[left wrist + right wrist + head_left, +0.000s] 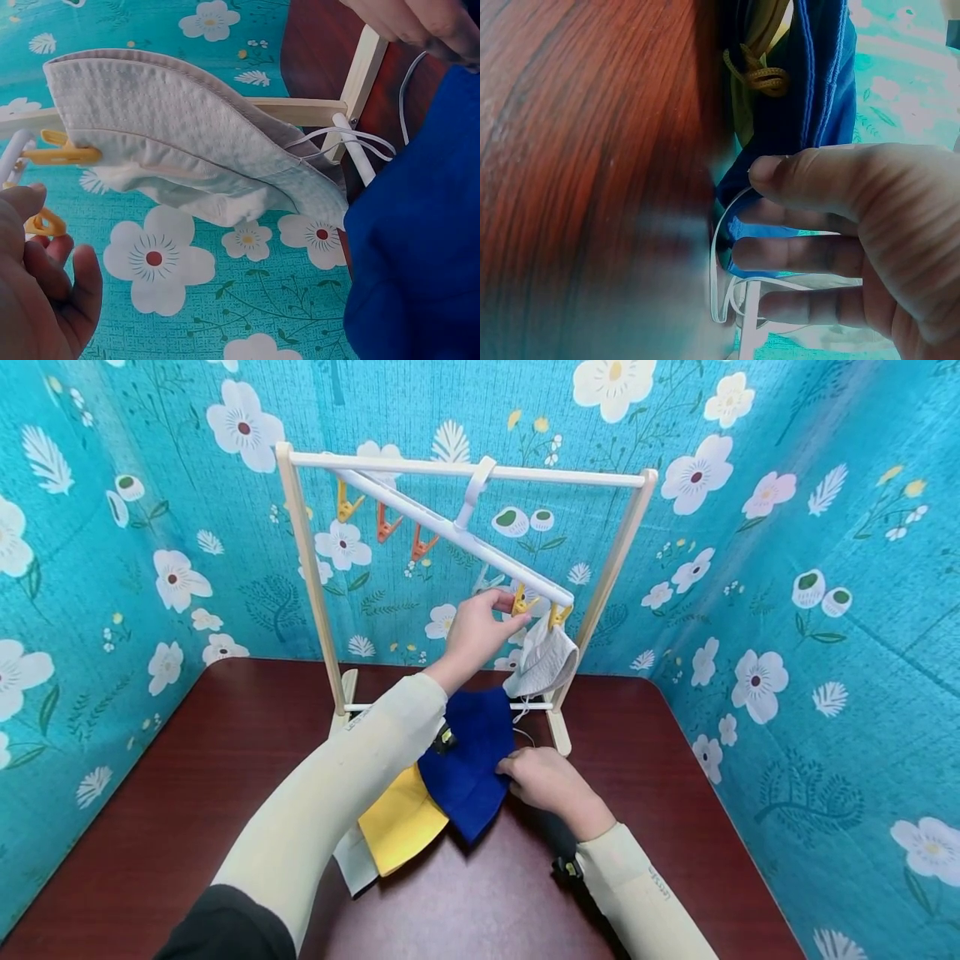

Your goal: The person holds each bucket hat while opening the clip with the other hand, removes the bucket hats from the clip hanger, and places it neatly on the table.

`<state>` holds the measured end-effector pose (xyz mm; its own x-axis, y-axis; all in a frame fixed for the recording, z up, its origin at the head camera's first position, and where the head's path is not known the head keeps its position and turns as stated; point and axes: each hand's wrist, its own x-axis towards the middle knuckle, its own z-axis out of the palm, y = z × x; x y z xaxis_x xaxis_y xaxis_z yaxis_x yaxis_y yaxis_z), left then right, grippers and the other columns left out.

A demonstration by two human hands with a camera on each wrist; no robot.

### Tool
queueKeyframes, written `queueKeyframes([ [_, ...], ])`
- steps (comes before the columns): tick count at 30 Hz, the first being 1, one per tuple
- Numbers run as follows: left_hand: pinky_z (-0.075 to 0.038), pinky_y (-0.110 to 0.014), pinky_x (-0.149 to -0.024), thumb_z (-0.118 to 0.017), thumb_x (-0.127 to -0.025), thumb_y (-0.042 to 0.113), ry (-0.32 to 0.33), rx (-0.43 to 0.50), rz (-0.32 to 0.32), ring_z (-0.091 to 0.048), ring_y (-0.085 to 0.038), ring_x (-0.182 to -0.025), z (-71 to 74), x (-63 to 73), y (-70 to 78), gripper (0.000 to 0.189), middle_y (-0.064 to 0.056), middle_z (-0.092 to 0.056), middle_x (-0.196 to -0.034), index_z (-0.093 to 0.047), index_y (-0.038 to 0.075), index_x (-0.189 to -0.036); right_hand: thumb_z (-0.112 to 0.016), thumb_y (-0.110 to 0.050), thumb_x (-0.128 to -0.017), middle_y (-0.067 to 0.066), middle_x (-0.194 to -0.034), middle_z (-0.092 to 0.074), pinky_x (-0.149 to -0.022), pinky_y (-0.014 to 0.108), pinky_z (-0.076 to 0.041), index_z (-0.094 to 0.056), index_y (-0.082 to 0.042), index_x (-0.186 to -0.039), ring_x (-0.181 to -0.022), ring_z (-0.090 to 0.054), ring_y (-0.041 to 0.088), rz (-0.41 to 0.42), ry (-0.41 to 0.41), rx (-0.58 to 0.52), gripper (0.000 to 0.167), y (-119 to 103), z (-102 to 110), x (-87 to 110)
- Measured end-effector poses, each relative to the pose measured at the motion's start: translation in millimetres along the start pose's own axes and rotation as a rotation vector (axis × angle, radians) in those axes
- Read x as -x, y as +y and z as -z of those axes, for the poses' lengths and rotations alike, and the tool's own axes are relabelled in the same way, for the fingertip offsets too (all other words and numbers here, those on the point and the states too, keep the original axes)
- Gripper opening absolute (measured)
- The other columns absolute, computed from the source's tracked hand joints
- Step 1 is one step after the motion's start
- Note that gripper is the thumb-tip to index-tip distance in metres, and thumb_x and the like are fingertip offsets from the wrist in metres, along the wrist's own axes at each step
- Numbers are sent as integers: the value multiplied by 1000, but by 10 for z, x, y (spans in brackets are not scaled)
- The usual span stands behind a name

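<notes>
From where I stand, the two hands are well apart. The left hand (480, 631) pinches a yellow clip (522, 600) at the white hanger (450, 533), beside a hanging white hat (542, 662). Lower down, the right hand (546, 779) pinches the edge of a blue hat (474, 764), which overlaps a yellow hat (405, 822) on the surface (675, 777). Only the right wrist view reveals a knotted yellow cord (769, 79); the left wrist view shows the white brim's stitching.

You wear on both forearms pale cream fabric sleeves (352, 777), with small dark lettering (660, 883) on them. Above the left one shows a black cloth sleeve (232, 928); small black-and-yellow devices (567, 868) sit at your wrists.
</notes>
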<state>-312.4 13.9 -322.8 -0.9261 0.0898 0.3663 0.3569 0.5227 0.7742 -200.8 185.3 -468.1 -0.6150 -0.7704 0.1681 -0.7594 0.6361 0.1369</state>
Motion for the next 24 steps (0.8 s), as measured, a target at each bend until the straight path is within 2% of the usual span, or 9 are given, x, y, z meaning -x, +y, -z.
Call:
queueKeyframes([
  [4, -54, -31, -73, -74, -91, 50, 1, 14, -3, -67, -10, -100, 23, 27, -41, 40, 8, -73, -114, -70, 24, -121, -78, -11, -79, -7, -76, -66, -52, 32, -46, -74, -21, -90, -71, -64, 11, -10, -1, -11, 16, 5, 4, 7],
  [8, -55, -32, -78, -74, -92, 50, -1, 13, 7, -67, -13, -104, 46, 75, -99, 42, 3, -74, -114, -70, 21, -122, -79, -11, -78, -7, -77, -66, -53, 32, -46, -74, -22, -92, -72, -64, 11, -14, -2, -13, 18, 12, -2, 12],
  [12, -54, -32, -73, -75, -92, 49, -6, 37, 29, -67, -12, -99, 61, 142, -124, 40, 4, -74, -107, -71, 18, -118, -80, -13, -79, -7, -81, -68, -57, 32, -49, -76, -22, -95, -75, -65, 11, -15, -6, -28, 19, 17, 13, 18],
  [17, -54, -32, -66, -76, -92, 47, -22, 89, 25, -67, -11, -94, 73, 248, -104, 36, 6, -75, -103, -72, 20, -115, -82, -14, -81, -7, -91, -73, -66, 31, -55, -78, -21, -102, -82, -68, 9, -23, -19, -55, 23, 28, 43, 40],
  [24, -55, -31, -75, -76, -92, 45, -36, 74, -28, -67, -14, -103, 111, 412, -54, 35, 7, -75, -105, -73, 19, -115, -83, -16, -81, -6, -94, -74, -70, 32, -57, -78, -21, -104, -84, -69, 10, -26, -23, -93, 24, 40, 85, 54],
])
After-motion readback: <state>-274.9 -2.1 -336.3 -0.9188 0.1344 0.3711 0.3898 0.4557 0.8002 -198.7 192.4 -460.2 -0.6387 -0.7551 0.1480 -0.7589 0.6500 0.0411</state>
